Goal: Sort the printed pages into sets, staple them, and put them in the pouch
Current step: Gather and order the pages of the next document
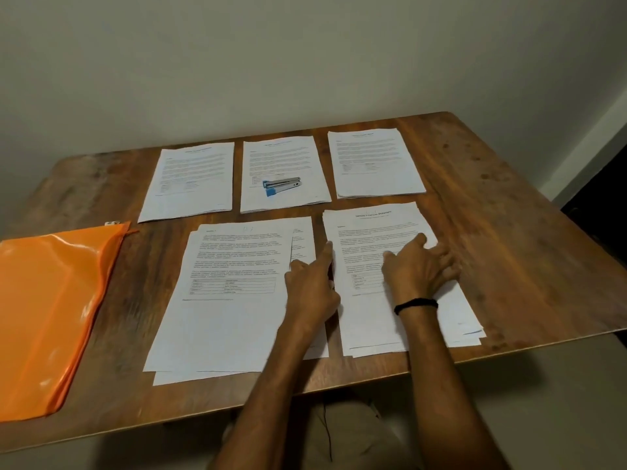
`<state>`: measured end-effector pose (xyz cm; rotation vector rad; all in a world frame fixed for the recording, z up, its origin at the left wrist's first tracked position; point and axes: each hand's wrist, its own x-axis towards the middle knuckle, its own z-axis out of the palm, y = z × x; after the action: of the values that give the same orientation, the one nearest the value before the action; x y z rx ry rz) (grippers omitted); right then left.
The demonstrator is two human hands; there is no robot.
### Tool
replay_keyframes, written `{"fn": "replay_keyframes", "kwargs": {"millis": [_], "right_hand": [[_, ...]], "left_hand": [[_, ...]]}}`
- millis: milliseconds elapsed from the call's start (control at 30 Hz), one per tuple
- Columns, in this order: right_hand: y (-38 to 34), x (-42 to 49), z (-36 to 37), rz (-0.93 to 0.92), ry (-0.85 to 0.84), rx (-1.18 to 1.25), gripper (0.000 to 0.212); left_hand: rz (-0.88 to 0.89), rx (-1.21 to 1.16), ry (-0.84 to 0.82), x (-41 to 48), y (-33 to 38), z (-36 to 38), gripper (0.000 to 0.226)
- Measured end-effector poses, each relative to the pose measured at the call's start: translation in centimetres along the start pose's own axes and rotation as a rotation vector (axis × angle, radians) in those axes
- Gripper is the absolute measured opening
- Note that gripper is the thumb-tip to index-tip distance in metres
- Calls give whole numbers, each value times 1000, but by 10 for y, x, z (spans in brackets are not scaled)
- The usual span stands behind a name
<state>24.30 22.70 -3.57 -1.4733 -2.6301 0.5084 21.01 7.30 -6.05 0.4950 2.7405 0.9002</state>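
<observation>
Five piles of printed pages lie on the wooden table [492, 232]. Three piles sit in a back row: left [190, 179], middle [283, 164], right [375, 162]. A blue and silver stapler [281, 186] rests on the middle one. In front lie a loose left stack [224, 300] and a right stack [376, 232] titled as a financial statement. My left hand [312, 286] points its index finger at the right stack's left edge, its other fingers curled. My right hand [420, 266], with a black wristband, presses flat on that stack. An orange pouch [47, 300] lies at the left.
The table's near edge runs just under the front stacks, and the right front stack's sheets are fanned at their lower right corner. A plain wall stands behind the table. My knees show below the table edge.
</observation>
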Motion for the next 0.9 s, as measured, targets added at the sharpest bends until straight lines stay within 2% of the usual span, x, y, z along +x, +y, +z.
{"fn": "replay_keyframes", "kwargs": {"millis": [100,167,233,300,367,467,633,800,900], "right_hand": [[-19,-19,5,-121,72,96,63],[-34,-35,8,-208,86,195,55],[-50,-50,14,-303,13,306,45],[-65,-62,23,-381,-107,400,30],[-80,-73,34,-404,-241,462,16],[-98,-86,50,-413,-377,477,18],[-118,-111,53,-469,-303,587,45],[-122,-127,54,-640,-248,466,35],[-123,-131,63,-686,-263,463,22]], "left_hand": [[59,-2,0,3,4,5,74],[92,-41,55,4,-1,3,64],[19,-112,162,8,-16,-9,59],[-78,-86,274,15,-36,-27,61],[-206,-95,342,16,-57,-44,57],[-260,-227,364,6,-79,-64,44],[-254,-477,313,-2,-102,-79,37],[-292,-765,256,-5,-106,-86,38],[-295,-783,280,-5,-105,-88,39]]}}
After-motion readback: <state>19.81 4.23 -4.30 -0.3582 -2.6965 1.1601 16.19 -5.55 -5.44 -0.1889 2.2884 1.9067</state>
